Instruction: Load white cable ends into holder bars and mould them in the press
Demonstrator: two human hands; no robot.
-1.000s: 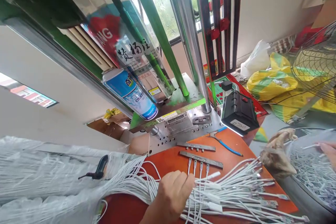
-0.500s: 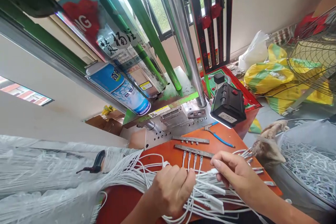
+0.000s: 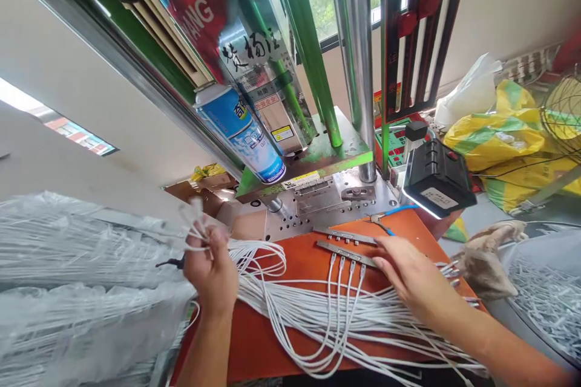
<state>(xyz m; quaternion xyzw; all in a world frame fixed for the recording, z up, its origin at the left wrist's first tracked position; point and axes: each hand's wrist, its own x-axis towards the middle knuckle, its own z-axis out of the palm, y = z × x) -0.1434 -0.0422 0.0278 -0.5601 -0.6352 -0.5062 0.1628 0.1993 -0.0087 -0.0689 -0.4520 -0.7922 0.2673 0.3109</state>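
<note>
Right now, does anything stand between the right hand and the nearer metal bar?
Nothing visible does: the right hand is at the right end of the metal bar. Its white cables leave the near edge, left of that hand; the pliers lie farther back.

I log bright, whitish daylight from the window (image 3: pixel 324 9), washed out in its panes, plus a white glow along the lower edge of the black box (image 3: pixel 438 178); the machine (image 3: pixel 329 154) falls into deep shadow at upper left. Glare: streaks on the steel column (image 3: pixel 354 72), pale sheen on the plastic wrap (image 3: pixel 91 254). Defects, as I receive them: motion smear on the cable ends (image 3: pixel 195 221) at the left hand (image 3: pixel 211 272), wide-angle lean in the uprights, softness toward the frame edges.
</note>
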